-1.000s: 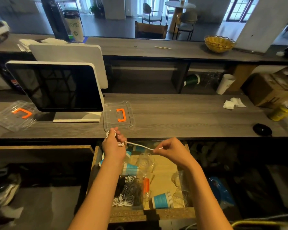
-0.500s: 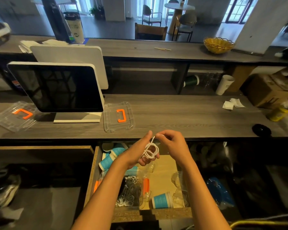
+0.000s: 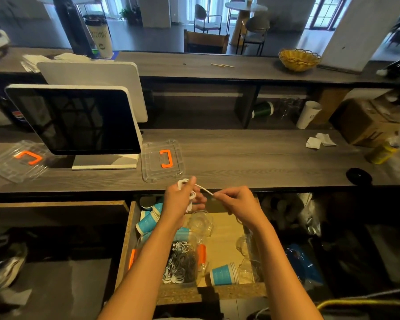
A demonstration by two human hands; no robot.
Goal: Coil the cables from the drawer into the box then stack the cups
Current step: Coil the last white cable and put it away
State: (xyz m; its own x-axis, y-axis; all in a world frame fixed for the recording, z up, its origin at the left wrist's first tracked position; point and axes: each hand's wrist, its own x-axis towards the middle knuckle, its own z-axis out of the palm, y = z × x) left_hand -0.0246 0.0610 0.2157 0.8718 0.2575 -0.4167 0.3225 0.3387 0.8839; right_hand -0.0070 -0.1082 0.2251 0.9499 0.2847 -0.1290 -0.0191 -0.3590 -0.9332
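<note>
At the centre of the frame, just above the open drawer (image 3: 125, 245), your left hand (image 3: 179, 199) grips a small white cable (image 3: 189, 192) already wound into loops, fingers curled round the bundle, while your right hand (image 3: 234, 200) pinches the loose tail of that cable, which runs as a short strand between the two hands. Judged from the layout, the coiling stage is well advanced but not closed out: the clear box (image 3: 183, 262) with orange latches, lower centre inside the drawer, already holds a mass of coiled white and dark cables, and the one in your hands has yet to go in. No other loose cable shows in the drawer, though your forearms hide part of it. Cup stacking appears not to have begun. Blue paper cups (image 3: 148, 221) lie tipped on their sides: a cluster of about three at the drawer's upper left, plus a nested set (image 3: 223, 274) at lower right. At least three clear plastic cups lie scattered, exact count uncertain. Two clear lids (image 3: 163, 160) with orange handles rest on the counter (image 3: 252, 158).
</note>
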